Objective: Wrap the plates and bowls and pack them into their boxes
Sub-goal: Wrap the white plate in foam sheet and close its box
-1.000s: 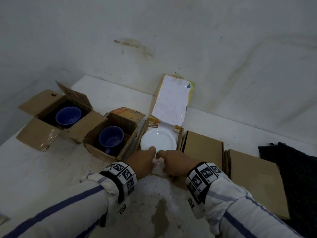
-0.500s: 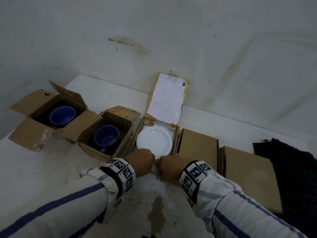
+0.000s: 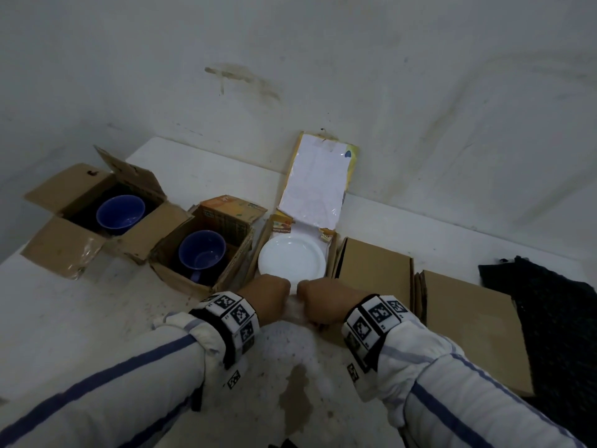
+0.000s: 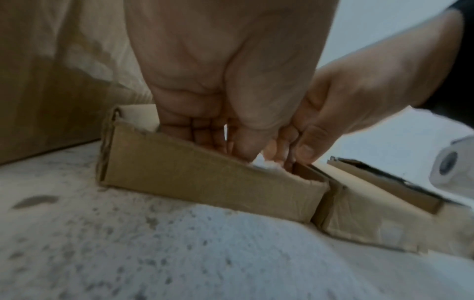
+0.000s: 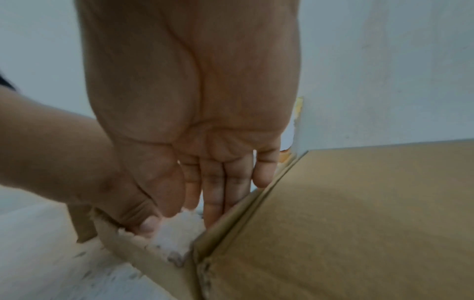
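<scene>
Reaching into the near edge of the plate box (image 3: 331, 253), left hand (image 3: 268, 299) and right hand (image 3: 326, 302) both pinch white wrapping (image 5: 177, 229) beside the white plate (image 3: 291, 260); two blue bowls (image 3: 120, 213) sit boxed at left.

Both hands (image 4: 256, 125) (fingertips hidden) inside box (image 4: 205, 178)

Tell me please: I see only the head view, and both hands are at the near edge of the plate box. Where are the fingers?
Observer: In the right wrist view, the right hand has its fingers straight down inside the plate box, at its near right corner.
Operator: Does it hold something?
Observer: Its thumb and fingers pinch white wrap there.
Operator: And the left hand?
Observer: The left wrist view shows it behind the near wall too, thumb tip touching the white wrap; grip unclear.
</scene>
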{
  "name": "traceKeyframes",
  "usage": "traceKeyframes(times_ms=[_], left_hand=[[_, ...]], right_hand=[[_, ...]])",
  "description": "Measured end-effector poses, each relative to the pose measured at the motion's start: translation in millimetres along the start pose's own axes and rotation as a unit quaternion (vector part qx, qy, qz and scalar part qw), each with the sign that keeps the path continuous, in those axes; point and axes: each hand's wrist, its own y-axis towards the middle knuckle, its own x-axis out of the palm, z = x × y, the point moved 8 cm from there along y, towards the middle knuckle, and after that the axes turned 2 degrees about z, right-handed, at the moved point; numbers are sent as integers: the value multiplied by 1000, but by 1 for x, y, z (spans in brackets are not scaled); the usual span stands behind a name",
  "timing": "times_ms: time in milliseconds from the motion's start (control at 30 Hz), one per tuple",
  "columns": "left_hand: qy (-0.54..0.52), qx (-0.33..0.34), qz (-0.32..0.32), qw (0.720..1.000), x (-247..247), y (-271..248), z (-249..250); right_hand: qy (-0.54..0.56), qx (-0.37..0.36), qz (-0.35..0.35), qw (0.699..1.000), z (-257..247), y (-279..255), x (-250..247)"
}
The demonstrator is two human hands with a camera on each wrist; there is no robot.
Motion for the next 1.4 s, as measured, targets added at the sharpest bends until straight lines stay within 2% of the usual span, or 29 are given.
traceKeyframes(times_ms=[100, 200, 267, 367, 467, 567, 633, 733, 833, 900, 1100, 1233, 1300, 1400], left_hand=[[-19, -18, -7, 1000, -10, -2, -5], [-39, -27, 45, 998, -35, -1, 8], [-52, -7, 77, 996, -49, 4, 33], [-86, 47, 98, 990, -58, 20, 92], [-120, 99, 77, 985, -53, 37, 168], [-142, 143, 51, 978, -41, 52, 250], [-163, 159, 37, 973, -29, 63, 299], [-182, 171, 9, 968, -11, 76, 359], [-184, 156, -14, 970, 5, 86, 394], [-193, 140, -23, 971, 13, 91, 405], [-216, 138, -2, 967, 14, 94, 411], [-279, 136, 13, 951, 7, 90, 408], [-298, 161, 36, 940, -3, 86, 406], [-297, 175, 68, 936, -19, 82, 394]], right_hand=[[90, 11, 50, 995, 15, -7, -13], [156, 34, 130, 979, 41, -26, -29], [174, 49, 143, 973, 59, -41, -30], [205, 91, 163, 961, 97, -72, -25], [232, 150, 236, 931, 152, -118, -22], [255, 227, 323, 883, 223, -175, -10], [274, 292, 356, 844, 274, -212, 7], [262, 391, 340, 814, 335, -254, 44], [226, 457, 236, 827, 362, -273, 83], [231, 444, 209, 840, 368, -271, 98], [251, 393, 264, 844, 382, -273, 91], [270, 366, 262, 851, 379, -285, 63], [271, 349, 276, 854, 370, -292, 42], [302, 277, 294, 864, 347, -289, 12]])
